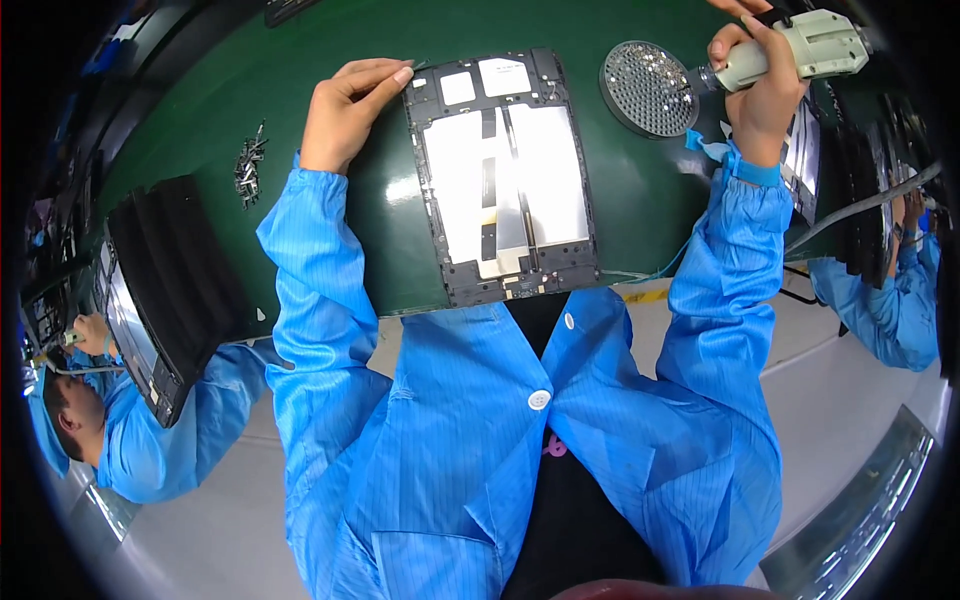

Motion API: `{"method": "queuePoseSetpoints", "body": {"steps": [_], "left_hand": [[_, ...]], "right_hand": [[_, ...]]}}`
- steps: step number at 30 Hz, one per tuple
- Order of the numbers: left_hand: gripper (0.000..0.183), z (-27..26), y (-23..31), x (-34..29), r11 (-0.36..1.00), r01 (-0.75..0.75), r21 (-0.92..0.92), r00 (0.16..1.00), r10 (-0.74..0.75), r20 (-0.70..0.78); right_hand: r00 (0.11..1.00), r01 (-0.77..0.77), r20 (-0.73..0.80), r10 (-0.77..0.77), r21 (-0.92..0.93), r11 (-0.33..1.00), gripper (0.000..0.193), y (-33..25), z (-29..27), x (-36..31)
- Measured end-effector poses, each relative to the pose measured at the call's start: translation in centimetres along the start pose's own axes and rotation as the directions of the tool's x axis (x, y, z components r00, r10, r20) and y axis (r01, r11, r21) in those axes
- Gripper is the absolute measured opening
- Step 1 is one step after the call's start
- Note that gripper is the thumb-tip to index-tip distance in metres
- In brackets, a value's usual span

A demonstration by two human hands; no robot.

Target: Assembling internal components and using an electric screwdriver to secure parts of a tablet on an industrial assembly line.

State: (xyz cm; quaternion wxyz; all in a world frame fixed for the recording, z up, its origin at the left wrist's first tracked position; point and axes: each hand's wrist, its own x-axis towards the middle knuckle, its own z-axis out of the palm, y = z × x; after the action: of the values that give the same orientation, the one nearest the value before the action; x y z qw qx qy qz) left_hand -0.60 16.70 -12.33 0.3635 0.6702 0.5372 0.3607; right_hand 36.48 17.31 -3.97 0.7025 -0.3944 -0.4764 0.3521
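An opened tablet [462, 190] lies on the green table in front of me, its silvery battery panels and black inner frame facing up. At its far left corner my left hand [345, 112] is closed in a pinch, thumb and forefinger together; a tiny sliver shows at the fingertips, too small to name. My right hand [765, 95] wraps around a pale electric screwdriver [825, 45], held sideways. The screwdriver's tip points left over the rim of a round perforated dish [625, 95], where small screws [665, 75] are heaped.
Small dark parts [250, 165] lie in a pile on the left of the green table [390, 240]. Black racks with upright tablets [125, 300] stand at the left edge. A grey cable [865, 205] runs on the right. Co-workers in blue [180, 440] sit on both sides.
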Motion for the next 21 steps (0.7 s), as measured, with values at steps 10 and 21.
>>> {"method": "queuePoseSetpoints", "body": {"steps": [10, 21], "left_hand": [[0.031, -0.1, 0.9, -0.2, 0.978, 0.179, -0.112, 0.973, -0.159, 0.168], [0.032, 2.2, 2.6, -1.6, 0.957, 0.247, -0.151, 0.953, -0.212, 0.218]], "right_hand": [[0.982, -0.058, 0.181, 0.059, -0.014, 0.998, 0.02, 1.4, -1.4, 0.4], [0.97, -0.135, 0.215, 0.114, 0.083, 0.987, 0.025, 3.7, -3.3, -0.8]]}}
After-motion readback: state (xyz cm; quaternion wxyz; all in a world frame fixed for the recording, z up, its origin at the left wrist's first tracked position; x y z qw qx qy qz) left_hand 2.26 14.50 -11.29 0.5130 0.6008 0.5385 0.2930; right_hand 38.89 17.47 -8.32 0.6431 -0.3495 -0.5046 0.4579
